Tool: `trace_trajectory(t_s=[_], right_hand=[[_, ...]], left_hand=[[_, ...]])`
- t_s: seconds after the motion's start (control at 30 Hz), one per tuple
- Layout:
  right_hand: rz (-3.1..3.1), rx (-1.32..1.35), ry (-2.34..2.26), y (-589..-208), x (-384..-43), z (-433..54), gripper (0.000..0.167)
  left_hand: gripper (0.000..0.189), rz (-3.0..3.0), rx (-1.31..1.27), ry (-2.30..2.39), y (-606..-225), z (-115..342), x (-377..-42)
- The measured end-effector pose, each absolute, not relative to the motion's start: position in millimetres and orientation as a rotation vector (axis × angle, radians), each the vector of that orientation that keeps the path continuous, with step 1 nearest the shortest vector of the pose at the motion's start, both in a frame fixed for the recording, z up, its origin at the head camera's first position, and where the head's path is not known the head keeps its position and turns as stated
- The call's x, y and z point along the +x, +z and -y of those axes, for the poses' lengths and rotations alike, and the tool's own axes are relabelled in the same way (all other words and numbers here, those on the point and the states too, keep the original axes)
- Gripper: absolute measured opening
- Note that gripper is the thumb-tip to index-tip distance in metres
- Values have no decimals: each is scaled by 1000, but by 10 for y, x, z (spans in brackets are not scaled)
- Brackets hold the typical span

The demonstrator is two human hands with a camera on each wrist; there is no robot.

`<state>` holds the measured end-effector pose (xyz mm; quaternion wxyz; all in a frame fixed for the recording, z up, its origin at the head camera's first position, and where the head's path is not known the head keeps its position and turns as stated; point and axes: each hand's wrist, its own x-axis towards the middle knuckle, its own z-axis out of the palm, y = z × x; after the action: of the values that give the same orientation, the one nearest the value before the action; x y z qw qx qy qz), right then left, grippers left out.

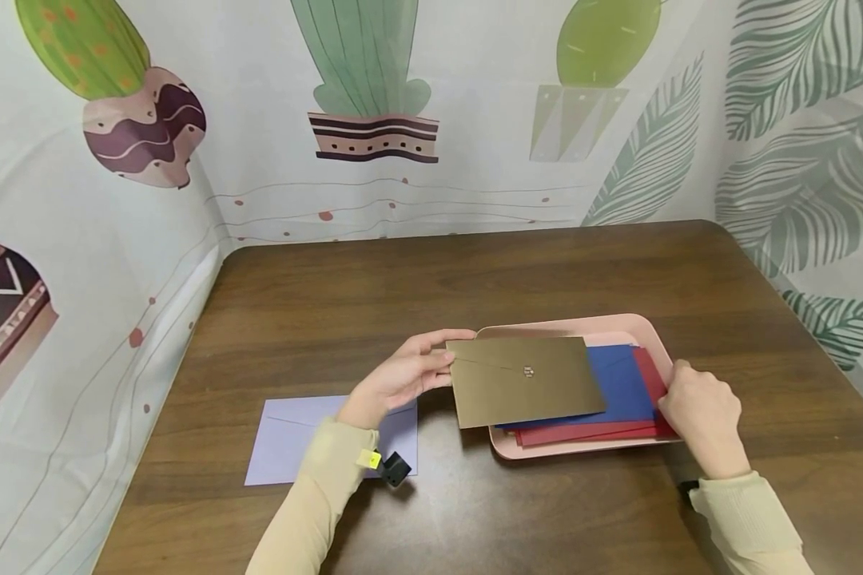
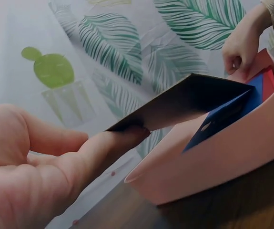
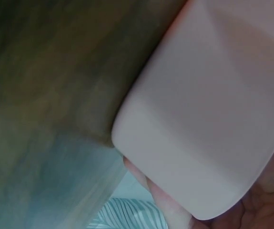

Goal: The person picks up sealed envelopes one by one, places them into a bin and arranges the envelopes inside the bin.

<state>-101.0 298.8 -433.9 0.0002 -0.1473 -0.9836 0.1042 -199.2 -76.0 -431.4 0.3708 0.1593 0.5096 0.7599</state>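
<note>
My left hand [image 1: 410, 371] pinches the left edge of a bronze-brown envelope [image 1: 525, 391], thumb on one face and fingers on the other. The envelope is tilted over the left part of a pink tray [image 1: 582, 326], its left end raised past the rim. Beneath it in the tray lie a blue envelope [image 1: 622, 383] and several red envelopes [image 1: 582, 434]. At the tray's right end my right hand [image 1: 703, 407] grips the rim with curled fingers. The right wrist view shows the tray's outer wall [image 3: 198, 109] close up, with fingers behind its edge.
A lavender envelope [image 1: 280, 439] lies flat on the brown wooden table [image 1: 403, 295], partly under my left forearm. A curtain with printed cacti and leaves [image 1: 475, 184] hangs behind the table and along its sides.
</note>
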Motion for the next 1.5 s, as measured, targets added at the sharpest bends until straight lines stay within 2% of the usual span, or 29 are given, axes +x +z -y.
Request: trace_trajectory(t_s=[0.53, 0.8, 1.1, 1.5], right_hand=[[3077, -475, 339, -4345, -1025, -2984, 25], [3078, -469, 343, -4357, -1018, -2994, 20], [3099, -480, 340, -4345, -1004, -2971, 21], [3083, -458, 335, -4334, -1007, -2971, 21]], left_hand=[[64, -1447, 356, 1813, -4221, 314, -1940], [60, -1495, 305, 1783, -4157, 291, -1914], [46, -1562, 391, 1806, -4110, 624, -1930], [30, -2229, 442, 1438, -4227, 1485, -2040]])
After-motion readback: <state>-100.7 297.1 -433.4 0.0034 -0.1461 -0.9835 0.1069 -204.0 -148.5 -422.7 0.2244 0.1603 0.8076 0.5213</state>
